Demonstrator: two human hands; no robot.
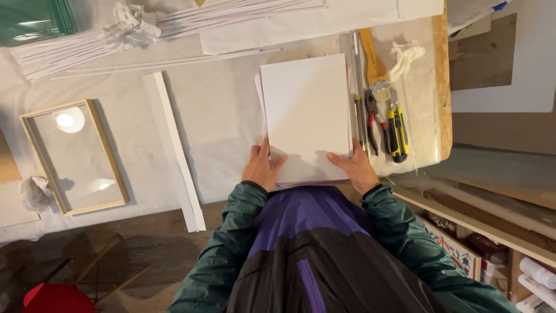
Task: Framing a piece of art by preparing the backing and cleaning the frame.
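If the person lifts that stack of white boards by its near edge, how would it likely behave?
The stack of white boards lies flat with straight edges, so probably stiff. Several layers show at its near edge between the left hand and right hand, so the sheets might slide apart.

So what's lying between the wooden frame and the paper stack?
In the head view, one long white strip lies between the frame and the stack, running along the cloth-covered table. Otherwise that stretch is bare cloth.

Glazed wooden frame [74, 156], paintbrush [374, 68], pliers [373, 119], white strips [175, 149].
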